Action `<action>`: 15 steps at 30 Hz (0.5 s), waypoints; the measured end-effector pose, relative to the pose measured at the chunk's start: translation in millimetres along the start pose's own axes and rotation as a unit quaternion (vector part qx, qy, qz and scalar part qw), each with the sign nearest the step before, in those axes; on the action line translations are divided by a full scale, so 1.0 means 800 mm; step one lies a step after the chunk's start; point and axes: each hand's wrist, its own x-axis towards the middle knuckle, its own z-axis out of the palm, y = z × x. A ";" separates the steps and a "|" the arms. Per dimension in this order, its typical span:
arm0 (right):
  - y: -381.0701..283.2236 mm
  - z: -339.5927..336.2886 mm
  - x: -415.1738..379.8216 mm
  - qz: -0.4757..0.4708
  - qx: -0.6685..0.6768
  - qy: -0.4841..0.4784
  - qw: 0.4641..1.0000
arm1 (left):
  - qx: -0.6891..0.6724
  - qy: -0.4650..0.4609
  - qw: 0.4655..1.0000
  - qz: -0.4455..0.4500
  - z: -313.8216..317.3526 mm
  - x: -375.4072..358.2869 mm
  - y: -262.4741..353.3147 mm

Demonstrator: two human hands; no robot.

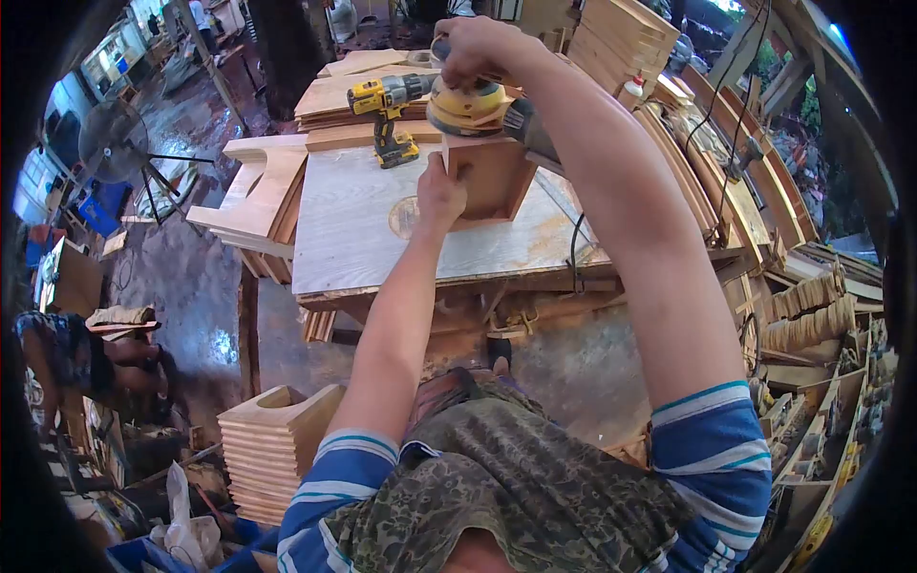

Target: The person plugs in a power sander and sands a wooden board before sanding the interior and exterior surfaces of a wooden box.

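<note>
My right hand point(480, 50) is wrapped over the top of a yellow and black sander point(468, 107). The sander rests against the upper edge of a small open wooden box point(497, 181), which is tilted up on the worktable point(349, 224). With my left hand point(441, 196) I grip the box's left wall, thumb and fingers closed around it. A yellow and black cordless drill point(385, 116) stands on the table just left of the sander. A dark hose or sleeve leads off the sander's right side, partly behind my right forearm.
Cut boards point(263, 186) with curved notches lie stacked at the table's left. More wood panels point(621, 43) stand at the back right. Notched wooden pieces point(272, 439) form a stack on the lower left. A standing fan point(115, 141) and a person point(86, 368) are farther left.
</note>
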 end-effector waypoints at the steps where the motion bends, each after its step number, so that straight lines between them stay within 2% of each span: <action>1: 0.000 -0.001 -0.003 -0.002 -0.001 -0.002 1.000 | 0.003 -0.003 1.000 -0.010 -0.002 -0.001 0.003; 3: 0.001 -0.002 -0.017 -0.022 -0.013 0.022 0.999 | -0.006 0.003 1.000 -0.004 0.002 -0.002 -0.001; 5: 0.000 -0.004 -0.026 -0.018 -0.016 0.007 1.000 | -0.013 0.010 1.000 0.005 0.008 0.001 -0.008; 7: 0.000 -0.002 -0.030 -0.011 -0.010 -0.004 1.000 | 0.086 -0.001 0.995 0.059 0.007 0.003 -0.015; 8: 0.000 -0.004 -0.032 -0.003 -0.007 -0.004 1.000 | 0.088 -0.005 0.994 0.064 0.007 0.002 -0.018; 13: 0.010 -0.014 -0.038 -0.010 0.010 0.030 0.999 | 0.033 -0.013 0.999 0.017 -0.003 -0.004 0.010; 15: 0.007 -0.010 -0.042 -0.025 0.026 -0.013 0.999 | 0.026 -0.010 0.999 0.016 0.001 -0.003 0.005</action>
